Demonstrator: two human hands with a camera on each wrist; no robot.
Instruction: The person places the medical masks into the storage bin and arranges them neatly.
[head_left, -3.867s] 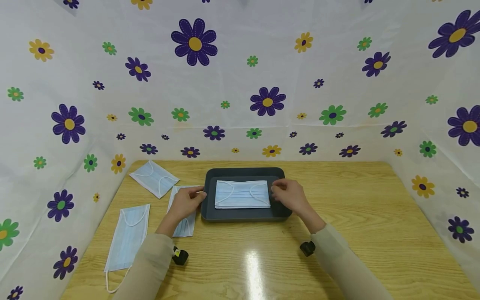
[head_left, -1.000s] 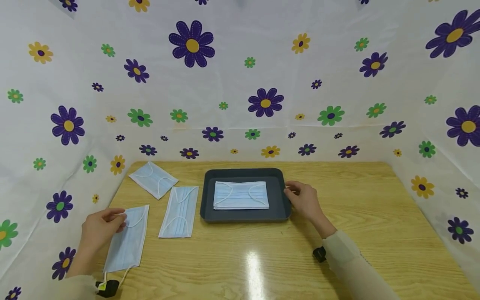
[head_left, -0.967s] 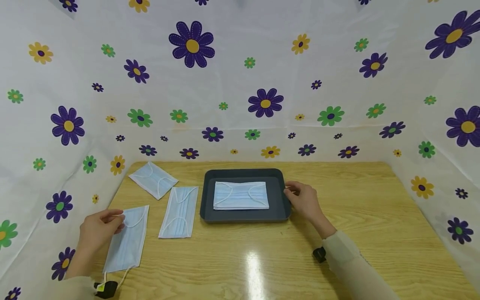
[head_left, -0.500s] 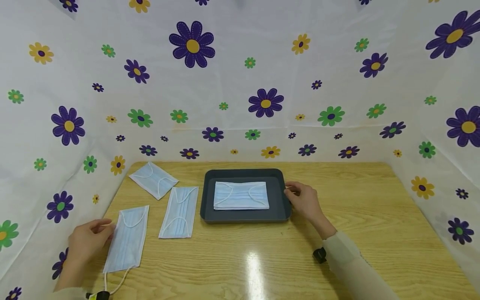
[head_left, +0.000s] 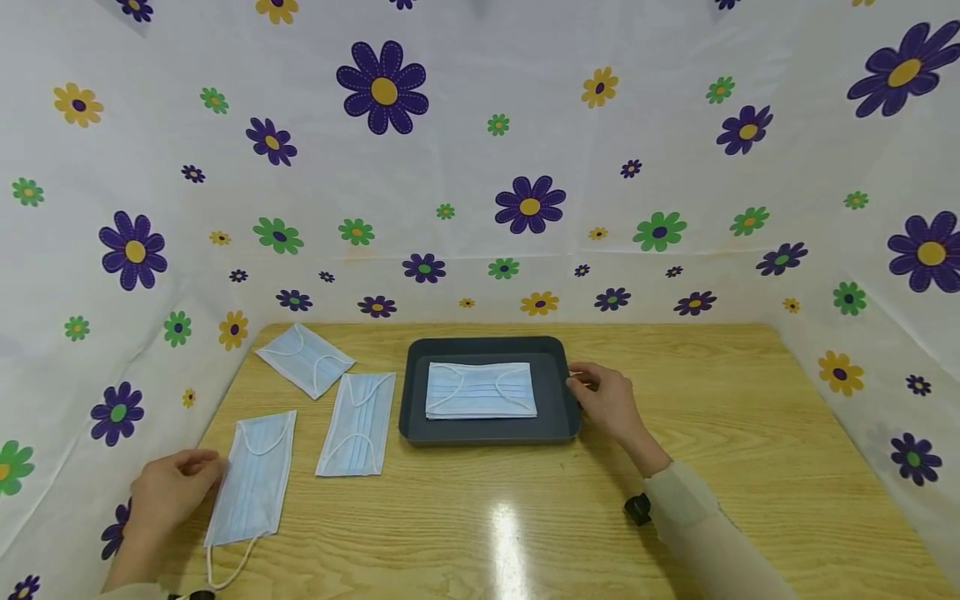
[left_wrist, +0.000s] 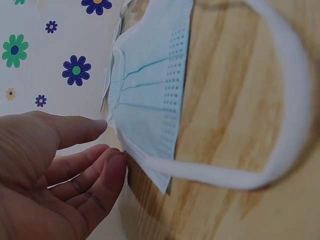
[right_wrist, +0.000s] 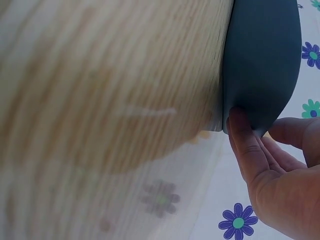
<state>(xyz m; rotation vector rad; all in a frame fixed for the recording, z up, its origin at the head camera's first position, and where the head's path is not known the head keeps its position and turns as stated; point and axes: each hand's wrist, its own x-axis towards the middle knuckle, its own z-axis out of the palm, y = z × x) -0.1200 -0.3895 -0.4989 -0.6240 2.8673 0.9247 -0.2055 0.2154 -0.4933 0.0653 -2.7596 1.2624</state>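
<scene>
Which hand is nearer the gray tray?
Right. The right hand touches the gray tray at its right end; the left hand is left of it, beside a surgical mask.

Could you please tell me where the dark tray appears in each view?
Head: the dark tray lies just below the picture's centre.
Left wrist: not in the picture.
Right wrist: upper right, with the right hand at its lower end.
Shared landmark: the flowered cloth, in all three.

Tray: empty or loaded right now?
Loaded. In the head view, the dark tray holds light-blue masks lying flat inside its rim, layered edges showing along the near side. Exact count: cannot tell.
</scene>
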